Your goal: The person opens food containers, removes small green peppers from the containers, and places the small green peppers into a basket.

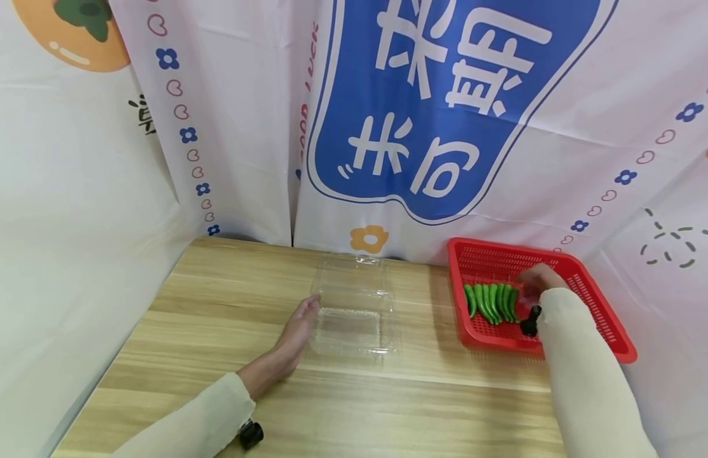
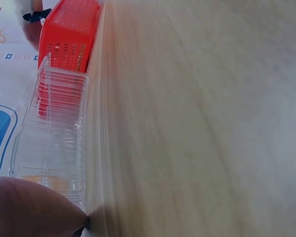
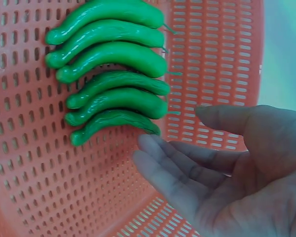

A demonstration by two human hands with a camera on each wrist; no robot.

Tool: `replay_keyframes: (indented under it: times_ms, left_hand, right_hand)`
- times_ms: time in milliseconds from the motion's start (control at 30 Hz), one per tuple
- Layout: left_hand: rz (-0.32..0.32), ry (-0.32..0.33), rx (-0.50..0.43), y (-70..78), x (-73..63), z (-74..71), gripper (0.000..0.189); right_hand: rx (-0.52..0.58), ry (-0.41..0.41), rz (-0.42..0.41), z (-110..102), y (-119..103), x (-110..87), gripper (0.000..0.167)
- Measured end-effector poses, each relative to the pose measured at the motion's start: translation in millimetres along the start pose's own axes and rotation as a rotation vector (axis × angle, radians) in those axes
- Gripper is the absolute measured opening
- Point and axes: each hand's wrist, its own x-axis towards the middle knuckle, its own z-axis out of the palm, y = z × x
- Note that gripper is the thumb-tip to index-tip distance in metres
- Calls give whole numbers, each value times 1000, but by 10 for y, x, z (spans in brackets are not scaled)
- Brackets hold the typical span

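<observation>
Several green chili peppers (image 1: 491, 303) lie side by side in a red plastic basket (image 1: 465, 254). My right hand (image 1: 541, 280) is inside that basket, just right of the row. In the right wrist view its thumb stands apart from the fingers (image 3: 160, 170), whose tips are beside the stem end of the last pepper (image 3: 113, 121); whether they touch it I cannot tell. A clear plastic clamshell box (image 1: 349, 350) sits mid-table with its lid laid back toward the wall. My left hand (image 1: 291, 337) rests its extended fingers along the box's left side.
The wooden table (image 1: 205, 331) meets hanging printed cloth (image 1: 245, 127) at its back and sides. The red basket stands at the right rear, against the cloth. A small black device (image 1: 251, 435) is strapped at the left wrist.
</observation>
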Motion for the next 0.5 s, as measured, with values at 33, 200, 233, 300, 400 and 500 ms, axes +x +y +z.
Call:
replay_keyframes:
  times_ms: [33,200,233,300,400,500]
  left_hand:
    - [-2,-1,2,3,-1,0,60]
    - [-4,-11,-1,31,1,-4,60]
    - [-7,-16,-7,41,4,-8,60]
    - [-13,-27,-20,61,12,-22,60]
    - [-24,-33,-32,95,20,-54,59]
    - [-24,-15,-13,138,26,-96,60]
  right_hand:
    - [-9,1,8,-12,-10,7,31]
    - [-74,24,20,-84,-47,48,36]
    - [-98,42,16,-92,-50,55,38]
    - [-150,72,-24,-106,-63,54,41]
    - [-240,114,-89,-102,-94,36,44]
    - [-336,149,-152,-76,-140,9,42]
